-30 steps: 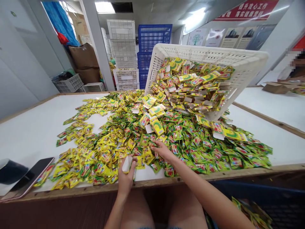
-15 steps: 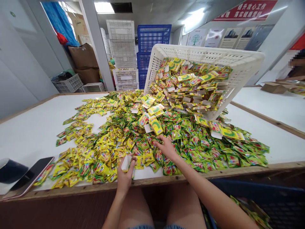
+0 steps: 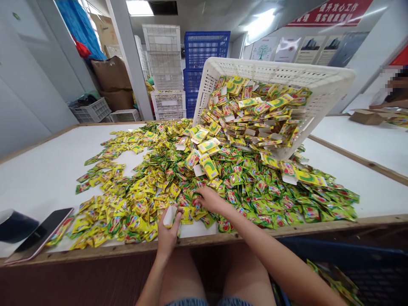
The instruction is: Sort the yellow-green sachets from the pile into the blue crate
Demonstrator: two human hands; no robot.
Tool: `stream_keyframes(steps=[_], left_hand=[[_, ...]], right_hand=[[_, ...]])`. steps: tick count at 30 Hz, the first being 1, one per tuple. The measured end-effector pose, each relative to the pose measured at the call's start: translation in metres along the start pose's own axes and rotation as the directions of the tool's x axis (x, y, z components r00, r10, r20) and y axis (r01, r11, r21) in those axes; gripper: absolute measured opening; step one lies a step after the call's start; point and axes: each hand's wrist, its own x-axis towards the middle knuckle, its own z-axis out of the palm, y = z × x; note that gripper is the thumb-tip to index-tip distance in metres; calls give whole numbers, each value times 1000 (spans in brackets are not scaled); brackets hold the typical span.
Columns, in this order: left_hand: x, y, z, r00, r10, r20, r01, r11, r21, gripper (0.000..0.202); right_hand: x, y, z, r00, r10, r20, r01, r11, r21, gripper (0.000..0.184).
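A big heap of small yellow and green sachets (image 3: 191,187) covers the white table (image 3: 41,178). My left hand (image 3: 168,233) is closed round a small white carton (image 3: 168,216) at the table's front edge, its open end up. My right hand (image 3: 210,199) lies on the sachets just right of the carton, fingers curled over a few of them. A white lattice crate (image 3: 318,80) stands tilted at the back right and spills yellow printed cartons (image 3: 208,166) and sachets onto the heap.
A phone (image 3: 40,234) and a dark object (image 3: 14,225) lie at the front left. A blue crate (image 3: 366,267) with sachets sits under the table's right. Stacked white and blue crates (image 3: 204,51) stand behind. Another person sits at the far right table (image 3: 366,140).
My right hand has slid left and nearer across the sachets toward the carton. My left hand holds the carton in about the same place.
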Motion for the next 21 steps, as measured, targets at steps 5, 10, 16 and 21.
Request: stream_keyframes(steps=[5, 10, 16, 21], left_hand=[[0, -2, -2, 1000, 2, 6, -2, 1000, -15, 34], [8, -11, -3, 998, -62, 25, 65, 987, -145, 37], [19, -1, 0, 970, -44, 238, 56, 997, -43, 35], [18, 10, 10, 925, -44, 378, 24, 998, 57, 29]], right_hand=[[14, -8, 9, 988, -30, 149, 46, 993, -108, 31], [6, -6, 10, 985, -33, 168, 53, 992, -115, 30], [-9, -4, -6, 998, -44, 34, 41, 996, 81, 28], [-17, -13, -5, 983, 19, -185, 83, 843, 531, 23]])
